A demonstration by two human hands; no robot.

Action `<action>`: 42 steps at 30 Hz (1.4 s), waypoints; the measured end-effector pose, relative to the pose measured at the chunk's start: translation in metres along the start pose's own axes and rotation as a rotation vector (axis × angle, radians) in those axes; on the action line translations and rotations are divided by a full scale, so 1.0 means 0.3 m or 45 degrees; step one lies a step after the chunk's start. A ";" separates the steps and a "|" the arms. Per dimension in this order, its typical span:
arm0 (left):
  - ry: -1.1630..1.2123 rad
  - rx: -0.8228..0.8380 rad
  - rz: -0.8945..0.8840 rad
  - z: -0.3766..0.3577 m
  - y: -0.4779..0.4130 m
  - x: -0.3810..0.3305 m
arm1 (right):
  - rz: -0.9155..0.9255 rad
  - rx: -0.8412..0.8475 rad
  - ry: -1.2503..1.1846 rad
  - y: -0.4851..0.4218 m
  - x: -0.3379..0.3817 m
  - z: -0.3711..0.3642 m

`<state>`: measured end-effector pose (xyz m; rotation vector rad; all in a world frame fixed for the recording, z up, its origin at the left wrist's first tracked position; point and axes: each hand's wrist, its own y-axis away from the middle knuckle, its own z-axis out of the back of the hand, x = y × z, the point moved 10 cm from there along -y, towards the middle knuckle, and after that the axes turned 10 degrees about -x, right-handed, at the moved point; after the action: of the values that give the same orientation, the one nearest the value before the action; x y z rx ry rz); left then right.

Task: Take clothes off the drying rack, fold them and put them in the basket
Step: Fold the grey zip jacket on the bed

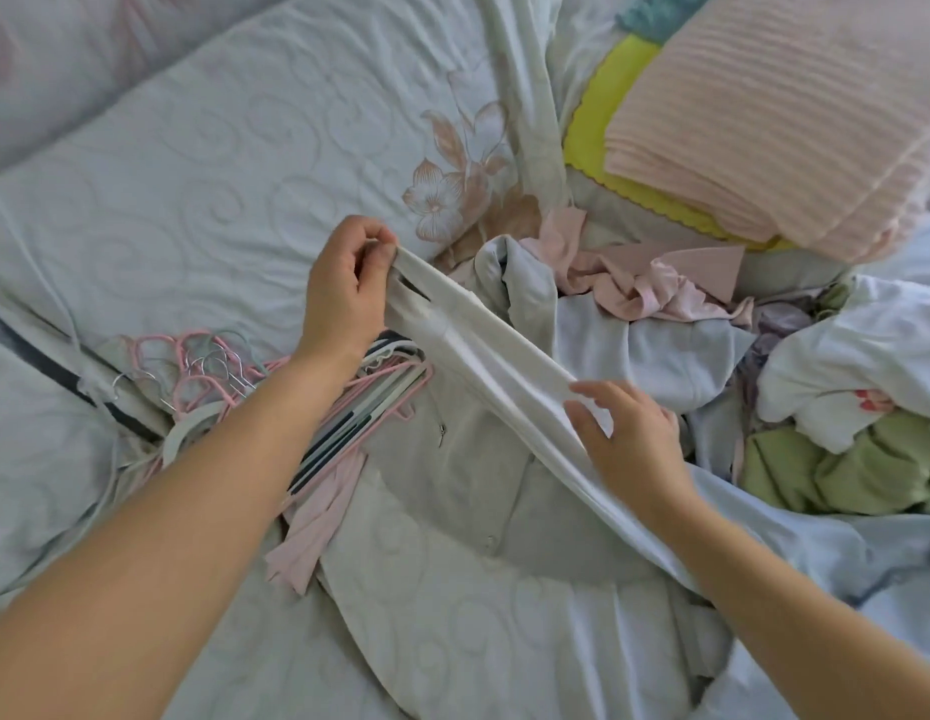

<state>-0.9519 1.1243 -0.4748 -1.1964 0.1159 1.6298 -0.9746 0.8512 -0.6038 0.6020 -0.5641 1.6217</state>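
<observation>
A pale cream garment [483,350] is stretched in a long band across the middle of the bed. My left hand [348,288] pinches its far end between thumb and fingers. My right hand [629,439] lies on the band nearer to me, fingers loosely spread over the cloth. Under the band lies a grey-beige zipped garment [478,491], spread flat. A heap of unfolded clothes sits to the right: light blue [660,356], pink [655,283], white [857,356] and green [837,475] pieces. No drying rack or basket is in view.
A pile of pink, white and dark hangers [234,387] lies left of my left forearm. A pink ribbed folded blanket [785,111] on a yellow cloth [603,122] sits at the back right. The quilted pale bedspread [192,174] covers the left side.
</observation>
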 end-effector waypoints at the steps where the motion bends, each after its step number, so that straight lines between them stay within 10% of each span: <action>1: 0.021 0.036 -0.020 -0.007 -0.005 -0.035 | -0.007 -0.020 -0.097 -0.037 0.063 0.031; 17: 0.304 0.255 -0.052 -0.109 0.055 -0.283 | -0.198 0.605 -0.903 -0.185 0.386 0.053; 29: 0.169 0.223 0.107 -0.086 0.078 -0.174 | -0.021 0.142 -0.761 -0.281 0.359 0.226; 42: 0.268 0.314 0.050 -0.081 0.074 -0.248 | 0.365 0.395 -0.349 -0.213 0.441 0.212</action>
<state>-0.9584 1.0501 -0.4422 -1.1756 0.4634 1.4701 -0.9216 0.9144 -0.4665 1.0217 -0.6248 1.9300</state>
